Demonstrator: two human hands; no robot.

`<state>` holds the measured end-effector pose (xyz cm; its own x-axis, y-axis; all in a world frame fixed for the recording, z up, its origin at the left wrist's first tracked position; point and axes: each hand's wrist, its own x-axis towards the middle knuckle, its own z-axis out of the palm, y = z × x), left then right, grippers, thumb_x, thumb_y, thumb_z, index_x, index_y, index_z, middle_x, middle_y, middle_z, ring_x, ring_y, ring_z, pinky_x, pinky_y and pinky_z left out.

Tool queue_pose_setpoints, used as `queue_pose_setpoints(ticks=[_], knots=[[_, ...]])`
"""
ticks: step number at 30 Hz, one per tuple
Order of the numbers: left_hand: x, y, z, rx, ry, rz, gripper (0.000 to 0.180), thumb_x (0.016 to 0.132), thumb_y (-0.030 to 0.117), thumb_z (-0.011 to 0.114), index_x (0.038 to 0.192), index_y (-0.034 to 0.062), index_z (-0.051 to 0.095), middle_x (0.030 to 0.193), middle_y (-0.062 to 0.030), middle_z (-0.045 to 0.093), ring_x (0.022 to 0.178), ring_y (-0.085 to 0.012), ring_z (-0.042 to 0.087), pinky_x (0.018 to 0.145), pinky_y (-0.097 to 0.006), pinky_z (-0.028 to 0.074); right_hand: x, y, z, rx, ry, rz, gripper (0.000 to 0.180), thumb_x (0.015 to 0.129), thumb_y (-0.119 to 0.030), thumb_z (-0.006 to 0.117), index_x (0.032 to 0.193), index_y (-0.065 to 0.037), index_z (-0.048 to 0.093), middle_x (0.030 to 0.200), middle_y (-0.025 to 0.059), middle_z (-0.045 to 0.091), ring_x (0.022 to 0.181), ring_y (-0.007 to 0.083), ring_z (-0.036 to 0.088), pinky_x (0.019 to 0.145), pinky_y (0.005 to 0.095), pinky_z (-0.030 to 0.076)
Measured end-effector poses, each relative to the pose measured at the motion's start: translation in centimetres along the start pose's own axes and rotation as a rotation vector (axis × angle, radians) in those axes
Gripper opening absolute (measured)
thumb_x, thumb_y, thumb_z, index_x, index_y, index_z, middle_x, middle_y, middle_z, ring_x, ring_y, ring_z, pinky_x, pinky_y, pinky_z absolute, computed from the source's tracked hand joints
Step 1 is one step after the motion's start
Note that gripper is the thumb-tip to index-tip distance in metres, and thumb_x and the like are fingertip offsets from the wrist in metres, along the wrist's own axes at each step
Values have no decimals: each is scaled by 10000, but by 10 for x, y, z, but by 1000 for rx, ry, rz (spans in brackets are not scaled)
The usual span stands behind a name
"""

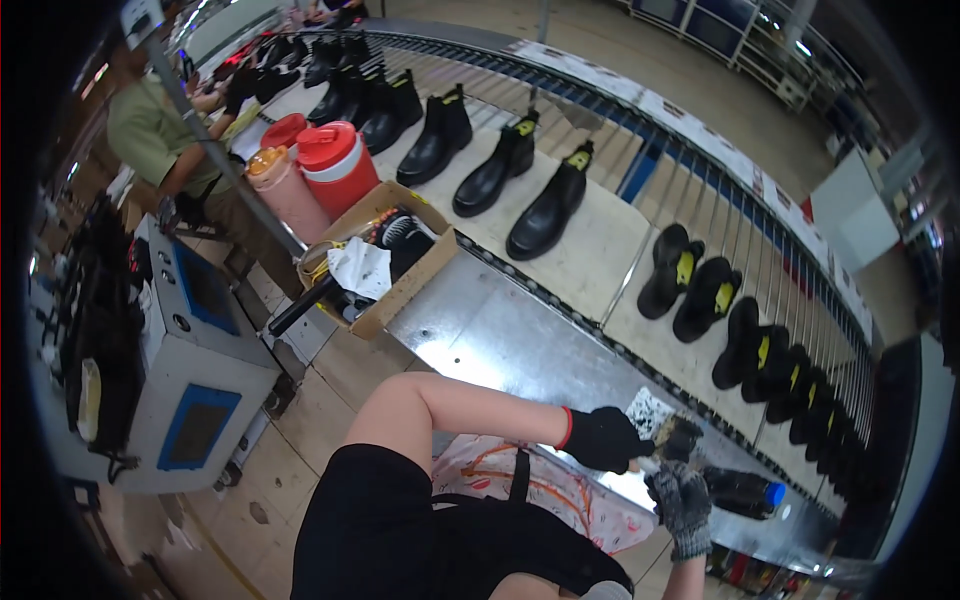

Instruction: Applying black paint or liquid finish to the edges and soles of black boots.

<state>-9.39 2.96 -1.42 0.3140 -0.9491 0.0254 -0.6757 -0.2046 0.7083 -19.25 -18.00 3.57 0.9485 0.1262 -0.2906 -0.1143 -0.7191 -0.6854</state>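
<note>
My left hand [608,440], in a black glove with a red cuff, is closed at a small worn brush-like tool [677,438] with a dark, tan-edged head. My right hand [682,508], in a grey knitted glove, has its fingers curled just below that tool. What lies inside those fingers is hidden. Beside the right hand, a dark bottle with a blue cap [740,492] lies on the metal ledge [500,320]. A black-spotted white sheet [650,415] is on the ledge beyond my hands.
Black ankle boots [548,212] stand in a row on the conveyor [610,250]; more dark footwear [708,298] lies to the right. A cardboard box [420,270] of tools and red jugs [338,165] are left. A person [150,130] works beyond a grey machine [190,360].
</note>
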Motion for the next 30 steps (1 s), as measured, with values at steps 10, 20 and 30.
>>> queue_pose_setpoints(ticks=[10,20,30], knots=[[-15,34,-50,-524,-227,57,599,937,409,444,1211,-123,454,928,-291,611,884,-340,615,764,-398,474,-12,-101,-68,-922,80,-750,300,741,-386,665,816,-97,633,717,92,612,629,277,586,510,393,432],[-27,85,-92,-128,-13,145,449,899,397,474,1108,0,487,633,-174,571,603,-353,584,520,-436,433,-41,-156,-88,-1209,-114,-425,464,874,-543,451,838,-102,591,701,101,554,595,255,529,550,403,421],[-30,85,-93,-126,-23,122,395,889,396,531,1047,36,491,652,-150,587,582,-336,592,488,-402,442,-51,-154,-92,-792,122,-512,346,851,-412,572,964,-92,637,742,92,602,604,245,569,555,390,448]])
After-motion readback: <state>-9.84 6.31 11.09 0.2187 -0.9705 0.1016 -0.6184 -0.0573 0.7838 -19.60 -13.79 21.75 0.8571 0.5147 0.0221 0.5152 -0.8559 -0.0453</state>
